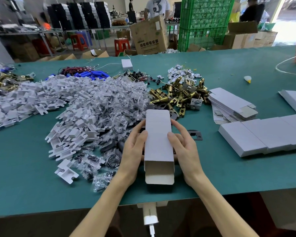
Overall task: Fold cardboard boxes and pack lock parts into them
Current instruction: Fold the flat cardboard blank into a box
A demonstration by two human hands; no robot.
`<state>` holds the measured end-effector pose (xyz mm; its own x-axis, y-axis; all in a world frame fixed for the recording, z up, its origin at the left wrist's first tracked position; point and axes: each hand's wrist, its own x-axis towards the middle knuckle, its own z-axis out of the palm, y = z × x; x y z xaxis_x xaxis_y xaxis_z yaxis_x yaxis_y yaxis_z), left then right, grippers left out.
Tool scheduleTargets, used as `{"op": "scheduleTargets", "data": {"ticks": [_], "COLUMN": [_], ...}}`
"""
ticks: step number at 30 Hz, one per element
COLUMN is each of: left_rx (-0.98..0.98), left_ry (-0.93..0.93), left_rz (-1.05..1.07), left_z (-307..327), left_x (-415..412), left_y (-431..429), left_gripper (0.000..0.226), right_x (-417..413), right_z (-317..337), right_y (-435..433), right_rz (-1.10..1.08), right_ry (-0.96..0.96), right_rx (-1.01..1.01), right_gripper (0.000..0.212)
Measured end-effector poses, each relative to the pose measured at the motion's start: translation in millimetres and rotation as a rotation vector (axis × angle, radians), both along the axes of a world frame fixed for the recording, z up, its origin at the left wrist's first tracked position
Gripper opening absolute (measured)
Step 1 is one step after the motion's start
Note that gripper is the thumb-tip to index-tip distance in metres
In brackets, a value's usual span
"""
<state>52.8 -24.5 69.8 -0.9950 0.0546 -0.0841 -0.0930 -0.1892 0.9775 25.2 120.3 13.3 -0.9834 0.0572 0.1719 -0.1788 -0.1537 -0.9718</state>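
- Folding: left hand [134, 149] and right hand [186, 149], fingers curled, grip the opened box [158, 141] by its sides, at six o'clock on the desk [229, 170].
- Next, likely: tuck an end shut; brass latches [178, 96] lie at one o'clock.

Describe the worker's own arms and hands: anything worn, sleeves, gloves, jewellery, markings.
Both arms are bare as far as the frame shows: no sleeve appears on the left forearm or the right forearm. The left hand and the right hand wear no gloves, and no ring, watch, bracelet or marking is visible on either.
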Motion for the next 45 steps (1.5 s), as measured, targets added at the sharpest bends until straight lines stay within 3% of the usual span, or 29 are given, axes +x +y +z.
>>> {"op": "scheduleTargets", "data": {"ticks": [6,15,22,32,37,45], "left_rx": [-0.002,-0.005,-0.047,-0.099,-0.041,-0.066], "left_ry": [0.022,0.05,0.061,0.055,0.046,0.072], "left_rz": [0.007,0.041,0.032,0.068,0.085,0.076], "left_z": [0,1,2,-1,2,3], "left_x": [0,1,2,1,2,2], "left_y": [0,0,2,2,5,5], "left_gripper": [0.155,0.156,0.159,0.167,0.168,0.158], "right_x": [4,-1,-2,0,0,-3], "right_z": [4,-3,-7,-7,-7,-11], "right_y": [-1,0,2,4,2,4], "right_rz": [0.012,0.014,-0.042,-0.099,-0.052,-0.058], "right_ry": [-0.017,-0.02,-0.012,0.088,0.097,0.018], "right_rx": [-0.009,0.025,0.046,0.124,0.068,0.107], "right_gripper": [0.04,0.018,0.019,0.006,0.045,0.031]}}
